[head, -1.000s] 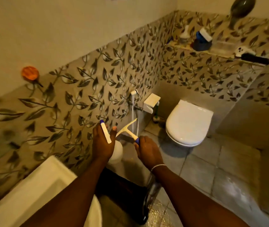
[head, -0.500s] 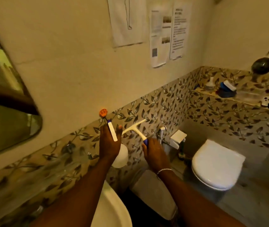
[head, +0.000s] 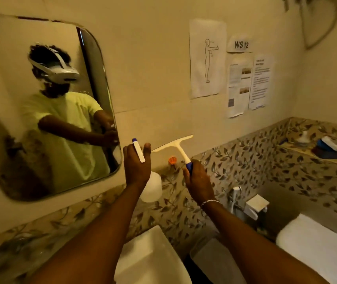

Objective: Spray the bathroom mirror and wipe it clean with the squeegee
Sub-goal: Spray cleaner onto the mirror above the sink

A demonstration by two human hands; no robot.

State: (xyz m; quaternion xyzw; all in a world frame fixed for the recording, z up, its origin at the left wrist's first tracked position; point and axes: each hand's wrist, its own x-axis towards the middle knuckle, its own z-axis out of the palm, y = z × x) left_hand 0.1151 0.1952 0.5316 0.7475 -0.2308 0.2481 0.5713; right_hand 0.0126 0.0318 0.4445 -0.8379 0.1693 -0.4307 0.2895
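- View has swung up from the floor and toilet over the past second, so the mirror (head: 46,107) now fills your 9 to 10 o'clock; both arms came up with it, and I judge you are lining up to spray, with no wiping begun.
- Your left hand (head: 137,167) is wrapped around the neck of the white spray bottle (head: 151,188), the forefinger lifted off the trigger; its nozzle (head: 138,150) points up and toward 11 o'clock, just beside the mirror's lower right corner.
- Your right hand (head: 198,181) is closed around the blue grip of the squeegee (head: 175,147), blade up and tilted at 12 o'clock, apart from the glass and in front of the plain wall.
- Mirror surface looks smudged and dull toward its lower left; whether it is wet I cannot tell.
- Room is tight: the sink (head: 153,257) sits at 6 o'clock beneath your arms, the toilet (head: 317,253) at 4 o'clock, leaf-patterned tiles (head: 235,167) run along the lower wall, papers (head: 207,58) hang at 1 o'clock, and an orange hook (head: 172,160) sits between your hands.
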